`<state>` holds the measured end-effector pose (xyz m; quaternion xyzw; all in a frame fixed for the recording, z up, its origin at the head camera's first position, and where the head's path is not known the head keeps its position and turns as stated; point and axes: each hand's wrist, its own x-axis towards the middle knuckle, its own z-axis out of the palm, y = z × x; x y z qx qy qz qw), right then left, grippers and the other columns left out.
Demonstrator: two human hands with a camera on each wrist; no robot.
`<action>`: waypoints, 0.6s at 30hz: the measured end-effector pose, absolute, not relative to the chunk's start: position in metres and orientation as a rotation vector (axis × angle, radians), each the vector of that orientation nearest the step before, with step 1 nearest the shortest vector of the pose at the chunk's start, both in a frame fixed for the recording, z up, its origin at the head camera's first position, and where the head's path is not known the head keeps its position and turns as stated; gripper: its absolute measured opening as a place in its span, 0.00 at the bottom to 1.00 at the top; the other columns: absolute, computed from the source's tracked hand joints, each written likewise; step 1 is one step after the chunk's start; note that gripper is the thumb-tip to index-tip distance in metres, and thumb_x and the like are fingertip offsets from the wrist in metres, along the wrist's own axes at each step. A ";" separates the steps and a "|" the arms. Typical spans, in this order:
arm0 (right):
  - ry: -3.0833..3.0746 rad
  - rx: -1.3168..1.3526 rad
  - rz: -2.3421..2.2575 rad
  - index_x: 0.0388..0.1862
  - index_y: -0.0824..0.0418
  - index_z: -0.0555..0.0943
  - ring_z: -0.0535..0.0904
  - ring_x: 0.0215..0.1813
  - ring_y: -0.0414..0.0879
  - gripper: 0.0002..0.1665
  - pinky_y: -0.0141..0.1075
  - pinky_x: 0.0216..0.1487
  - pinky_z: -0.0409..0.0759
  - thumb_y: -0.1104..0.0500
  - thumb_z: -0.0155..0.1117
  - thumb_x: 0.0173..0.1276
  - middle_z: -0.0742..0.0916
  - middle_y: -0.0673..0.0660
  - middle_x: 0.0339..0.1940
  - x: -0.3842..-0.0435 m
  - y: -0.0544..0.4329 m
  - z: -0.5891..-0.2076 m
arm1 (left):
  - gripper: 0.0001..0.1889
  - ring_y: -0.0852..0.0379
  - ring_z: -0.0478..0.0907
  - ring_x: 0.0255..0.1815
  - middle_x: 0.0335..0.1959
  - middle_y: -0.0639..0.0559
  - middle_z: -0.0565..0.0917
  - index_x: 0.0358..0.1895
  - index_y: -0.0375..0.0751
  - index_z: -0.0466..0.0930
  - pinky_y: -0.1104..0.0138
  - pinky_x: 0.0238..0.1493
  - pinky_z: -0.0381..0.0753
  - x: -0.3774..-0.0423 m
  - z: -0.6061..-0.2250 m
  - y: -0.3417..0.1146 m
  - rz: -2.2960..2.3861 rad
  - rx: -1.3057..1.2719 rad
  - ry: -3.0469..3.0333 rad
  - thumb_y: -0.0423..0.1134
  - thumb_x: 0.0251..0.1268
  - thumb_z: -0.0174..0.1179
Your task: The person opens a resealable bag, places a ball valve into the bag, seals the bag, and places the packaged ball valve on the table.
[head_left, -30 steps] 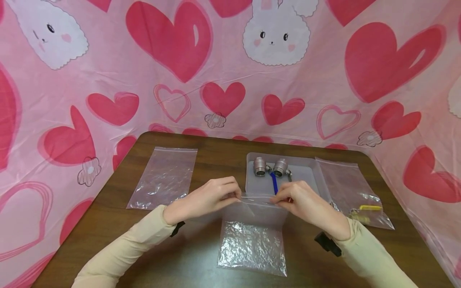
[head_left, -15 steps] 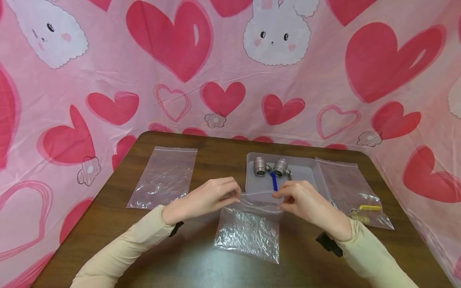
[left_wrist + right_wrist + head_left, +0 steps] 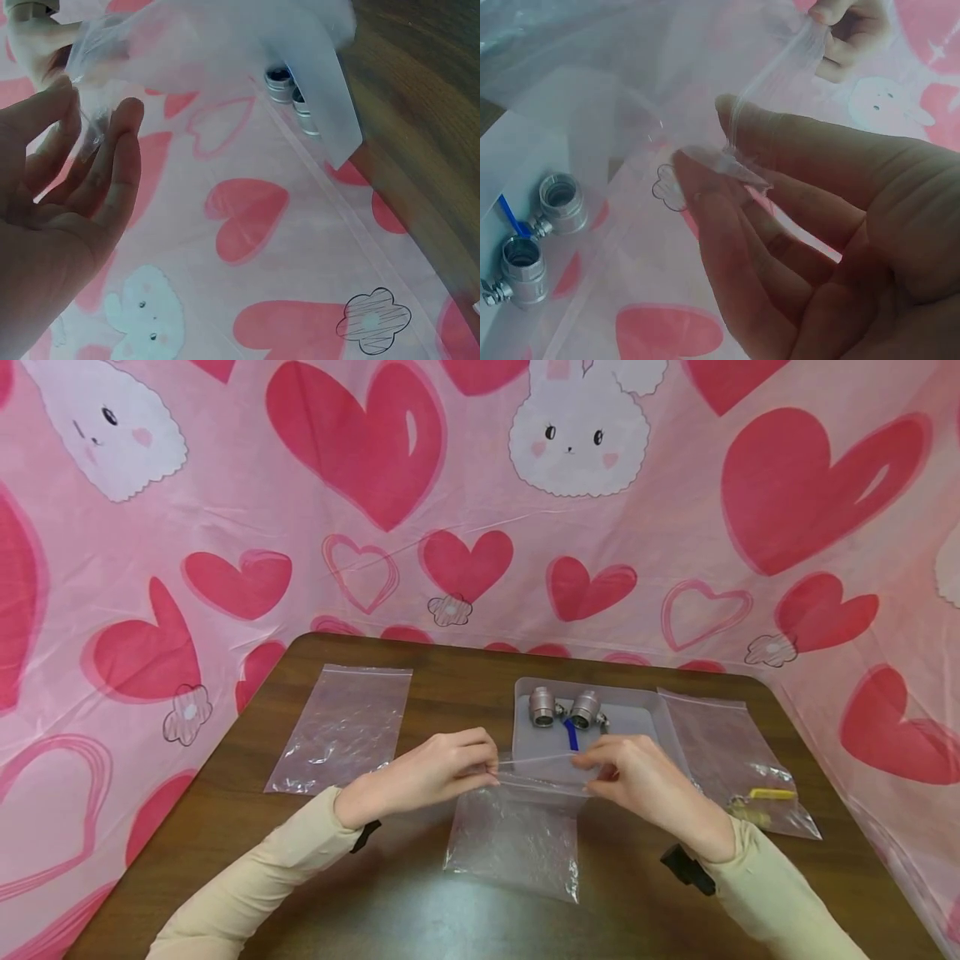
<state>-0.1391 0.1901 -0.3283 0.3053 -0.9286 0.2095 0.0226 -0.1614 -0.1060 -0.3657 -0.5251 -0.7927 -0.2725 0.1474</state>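
A clear zip-lock bag (image 3: 517,839) hangs between both hands with its mouth parted and its lower end towards the person. My left hand (image 3: 442,768) pinches the left end of the mouth between thumb and fingers. At the right end, my right hand (image 3: 637,785) holds the bag's corner, thumb and forefinger apart with the film between them, as the right wrist view shows. Behind the bag, two metal ball valves (image 3: 562,707) lie in a translucent tray (image 3: 641,722); a blue lever (image 3: 572,735) is partly hidden by the bag.
Another zip-lock bag (image 3: 341,727) lies flat on the brown table (image 3: 450,681) at the left. To the tray's right is a bag (image 3: 720,735) holding a brass valve with a yellow lever (image 3: 772,793). A pink heart-printed cloth (image 3: 465,460) hangs behind the table.
The bag's mouth, closed a second ago, has come apart into two edges. Its lower end has shifted up and slightly left. My right thumb and forefinger have spread; my left hand has barely moved.
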 end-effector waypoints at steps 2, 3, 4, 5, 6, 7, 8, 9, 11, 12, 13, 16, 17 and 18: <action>-2.884 0.917 0.630 0.43 0.61 0.89 0.83 0.30 0.33 0.17 0.25 0.30 0.80 0.67 0.77 0.52 0.90 0.55 0.41 -0.138 0.191 -0.328 | 0.06 0.68 0.77 0.33 0.37 0.56 0.80 0.35 0.44 0.79 0.80 0.35 0.79 -0.160 -0.365 -0.105 -0.791 -1.510 -2.284 0.36 0.62 0.68; -2.887 0.909 0.620 0.44 0.61 0.89 0.83 0.29 0.33 0.17 0.25 0.30 0.80 0.67 0.77 0.52 0.90 0.55 0.41 -0.138 0.191 -0.328 | 0.06 0.67 0.77 0.33 0.37 0.56 0.80 0.35 0.44 0.79 0.79 0.35 0.79 -0.160 -0.365 -0.105 -0.798 -1.508 -2.290 0.36 0.62 0.68; -2.887 0.906 0.612 0.44 0.61 0.89 0.83 0.29 0.34 0.17 0.25 0.30 0.80 0.66 0.77 0.52 0.90 0.55 0.41 -0.138 0.191 -0.328 | 0.06 0.67 0.78 0.33 0.37 0.56 0.80 0.35 0.44 0.79 0.79 0.35 0.79 -0.160 -0.365 -0.105 -0.806 -1.503 -2.296 0.36 0.62 0.68; -2.888 0.897 0.606 0.43 0.61 0.89 0.83 0.29 0.34 0.17 0.25 0.30 0.80 0.67 0.77 0.52 0.90 0.54 0.41 -0.138 0.191 -0.328 | 0.06 0.67 0.78 0.33 0.36 0.56 0.80 0.34 0.44 0.79 0.79 0.35 0.79 -0.159 -0.366 -0.105 -0.819 -1.499 -2.304 0.37 0.62 0.68; -2.881 0.904 0.606 0.43 0.61 0.89 0.84 0.29 0.34 0.16 0.25 0.30 0.80 0.67 0.77 0.53 0.90 0.54 0.41 -0.138 0.191 -0.329 | 0.06 0.66 0.78 0.33 0.36 0.56 0.79 0.34 0.44 0.79 0.79 0.35 0.79 -0.159 -0.366 -0.105 -0.834 -1.494 -2.311 0.37 0.62 0.68; -2.869 0.912 0.600 0.43 0.61 0.89 0.84 0.29 0.35 0.16 0.25 0.31 0.81 0.67 0.77 0.53 0.91 0.54 0.40 -0.138 0.191 -0.329 | 0.06 0.66 0.79 0.33 0.36 0.56 0.79 0.34 0.44 0.79 0.79 0.35 0.79 -0.159 -0.366 -0.105 -0.842 -1.488 -2.315 0.37 0.62 0.68; -2.856 0.923 0.593 0.42 0.61 0.90 0.84 0.30 0.35 0.15 0.25 0.31 0.81 0.68 0.77 0.53 0.91 0.54 0.40 -0.139 0.190 -0.329 | 0.06 0.66 0.79 0.33 0.36 0.56 0.79 0.34 0.45 0.80 0.80 0.36 0.79 -0.159 -0.366 -0.105 -0.858 -1.484 -2.323 0.37 0.62 0.68; -2.841 0.931 0.584 0.41 0.60 0.90 0.84 0.29 0.35 0.15 0.25 0.31 0.81 0.68 0.76 0.53 0.91 0.54 0.39 -0.139 0.190 -0.329 | 0.05 0.67 0.80 0.34 0.36 0.57 0.79 0.34 0.45 0.80 0.81 0.36 0.78 -0.159 -0.366 -0.105 -0.870 -1.481 -2.327 0.37 0.63 0.68; -2.823 0.948 0.567 0.40 0.60 0.90 0.84 0.29 0.35 0.15 0.26 0.31 0.81 0.68 0.77 0.52 0.91 0.53 0.38 -0.139 0.189 -0.329 | 0.04 0.68 0.79 0.33 0.36 0.56 0.79 0.34 0.45 0.82 0.82 0.36 0.77 -0.160 -0.367 -0.105 -0.875 -1.474 -2.321 0.38 0.64 0.67; -2.818 0.964 0.558 0.40 0.61 0.90 0.84 0.29 0.35 0.15 0.26 0.30 0.81 0.69 0.77 0.52 0.91 0.53 0.38 -0.139 0.188 -0.328 | 0.03 0.68 0.78 0.33 0.36 0.56 0.79 0.35 0.45 0.83 0.82 0.35 0.77 -0.160 -0.367 -0.105 -0.875 -1.470 -2.318 0.39 0.64 0.67; -2.820 0.970 0.546 0.40 0.61 0.90 0.84 0.29 0.35 0.15 0.25 0.30 0.81 0.69 0.77 0.52 0.90 0.53 0.38 -0.139 0.188 -0.328 | 0.03 0.69 0.77 0.32 0.35 0.57 0.79 0.35 0.45 0.84 0.84 0.35 0.76 -0.160 -0.367 -0.104 -0.872 -1.464 -2.316 0.39 0.65 0.66; -2.846 0.991 0.524 0.41 0.62 0.89 0.84 0.29 0.34 0.16 0.25 0.30 0.80 0.68 0.78 0.51 0.90 0.53 0.38 -0.137 0.185 -0.327 | 0.05 0.70 0.72 0.30 0.33 0.57 0.79 0.33 0.45 0.86 0.84 0.32 0.72 -0.160 -0.366 -0.102 -0.862 -1.424 -2.317 0.39 0.67 0.65; -2.854 0.999 0.516 0.42 0.62 0.89 0.84 0.29 0.34 0.17 0.25 0.30 0.80 0.68 0.78 0.51 0.89 0.54 0.39 -0.137 0.184 -0.327 | 0.05 0.70 0.72 0.29 0.32 0.57 0.78 0.33 0.45 0.86 0.84 0.31 0.72 -0.159 -0.366 -0.101 -0.864 -1.405 -2.323 0.40 0.67 0.64; -2.855 1.007 0.508 0.43 0.62 0.89 0.83 0.29 0.34 0.18 0.25 0.30 0.79 0.68 0.78 0.50 0.89 0.54 0.39 -0.136 0.184 -0.327 | 0.06 0.70 0.71 0.28 0.32 0.57 0.78 0.32 0.45 0.86 0.84 0.30 0.71 -0.159 -0.365 -0.100 -0.872 -1.383 -2.332 0.39 0.67 0.65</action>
